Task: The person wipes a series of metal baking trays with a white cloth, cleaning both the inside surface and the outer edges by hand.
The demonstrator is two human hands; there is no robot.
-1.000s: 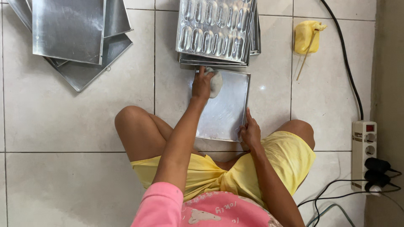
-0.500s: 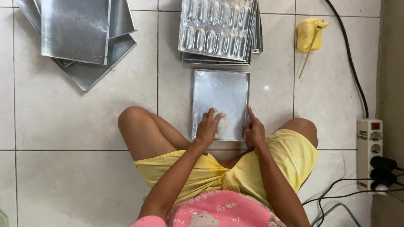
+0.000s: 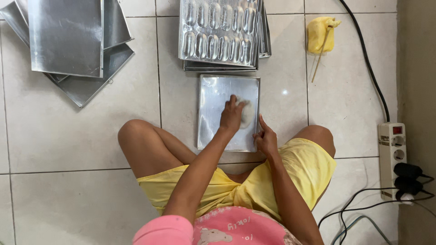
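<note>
A flat silver baking tray (image 3: 213, 104) lies on the tiled floor in front of my crossed legs. My left hand (image 3: 230, 117) presses a white wad (image 3: 248, 113) onto the tray's middle right part, fingers curled over it. The fingertips of my right hand (image 3: 265, 138) rest on the tray's near right edge, spread and holding nothing.
A stack of silver mould trays with oblong cavities (image 3: 220, 31) sits just beyond the flat tray. More flat trays (image 3: 68, 41) are piled at the far left. A yellow lump with a thin stick (image 3: 319, 34) lies far right. A power strip (image 3: 393, 154) and a black cable (image 3: 363, 59) run along the right.
My left hand with the wad slid from the tray's far edge down to its near part, then back up to the middle. My right hand stayed on the tray's near right edge.
</note>
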